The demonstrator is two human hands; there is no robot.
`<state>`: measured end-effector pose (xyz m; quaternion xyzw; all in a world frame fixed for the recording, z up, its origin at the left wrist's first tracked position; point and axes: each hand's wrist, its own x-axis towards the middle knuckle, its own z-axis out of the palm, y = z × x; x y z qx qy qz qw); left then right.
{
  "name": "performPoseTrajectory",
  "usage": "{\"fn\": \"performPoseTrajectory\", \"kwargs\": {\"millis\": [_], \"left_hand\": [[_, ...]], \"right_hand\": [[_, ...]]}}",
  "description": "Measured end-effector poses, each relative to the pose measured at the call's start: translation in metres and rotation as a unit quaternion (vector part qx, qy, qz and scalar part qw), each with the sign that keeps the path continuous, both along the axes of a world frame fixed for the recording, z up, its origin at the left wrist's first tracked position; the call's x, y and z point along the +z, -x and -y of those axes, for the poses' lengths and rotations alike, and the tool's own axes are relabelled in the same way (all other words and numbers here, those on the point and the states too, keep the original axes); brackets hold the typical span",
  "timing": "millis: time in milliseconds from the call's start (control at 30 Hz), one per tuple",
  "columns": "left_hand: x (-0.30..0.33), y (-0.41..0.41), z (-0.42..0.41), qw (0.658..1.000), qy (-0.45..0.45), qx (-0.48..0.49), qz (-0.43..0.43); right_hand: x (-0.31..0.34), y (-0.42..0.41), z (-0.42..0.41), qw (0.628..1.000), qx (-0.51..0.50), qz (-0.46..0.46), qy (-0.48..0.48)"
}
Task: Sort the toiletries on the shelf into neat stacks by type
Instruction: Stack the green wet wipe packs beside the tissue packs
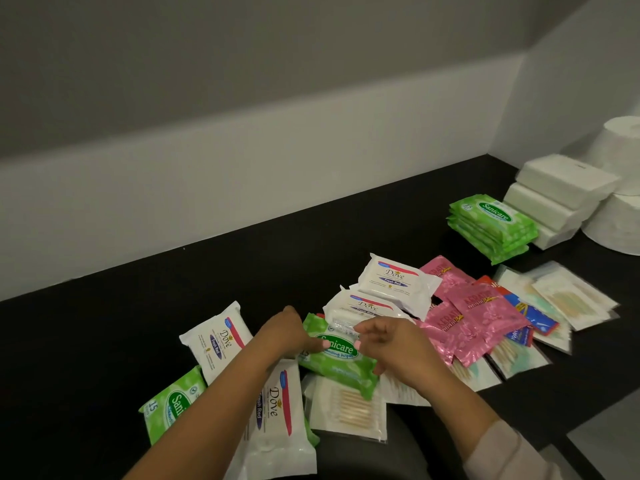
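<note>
Both hands meet over a green Sanicare wipes pack point(341, 358) in the middle of the black shelf point(138, 334). My left hand point(289, 332) grips its left end and my right hand point(391, 344) holds its right side. White Dove wipes packs lie around it: two behind point(394, 278), one to the left point(221, 341) and one under my left forearm point(277, 410). Another green pack point(169, 407) lies at the near left. A neat stack of green Sanicare packs point(493, 226) stands at the back right. Pink sachets point(478, 317) and cotton bud bags point(349, 408) lie scattered.
White tissue packs point(561, 192) are stacked beside toilet rolls point(620, 216) in the right corner. Blue and red sachets point(533, 315) and several clear toothpick bags point(571, 299) lie right of the pink ones. A white wall point(242, 185) backs the shelf.
</note>
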<state>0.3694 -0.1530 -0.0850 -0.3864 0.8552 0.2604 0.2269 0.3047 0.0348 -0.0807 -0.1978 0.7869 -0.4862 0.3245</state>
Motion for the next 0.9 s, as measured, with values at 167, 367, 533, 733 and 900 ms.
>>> {"fn": "performPoseTrajectory", "kwargs": {"millis": [167, 367, 533, 733, 900], "left_hand": [[0.002, 0.005, 0.004, 0.999, -0.031, 0.034, 0.002], [0.0, 0.005, 0.013, 0.989, -0.13, 0.064, -0.02], [0.015, 0.006, 0.013, 0.971, -0.217, 0.092, -0.047], [0.036, 0.009, 0.024, 0.956, -0.251, 0.14, -0.066], [0.064, 0.004, 0.044, 0.966, -0.226, 0.105, -0.065]], "right_hand": [[0.0, 0.001, 0.002, 1.0, -0.009, 0.005, 0.003], [-0.001, 0.008, 0.0, 0.999, -0.027, 0.017, 0.008], [0.002, 0.016, -0.001, 0.999, -0.034, 0.008, 0.02], [0.004, 0.019, 0.0, 0.999, -0.036, 0.019, 0.015], [0.005, 0.019, 0.0, 0.999, -0.025, 0.025, 0.009]]}}
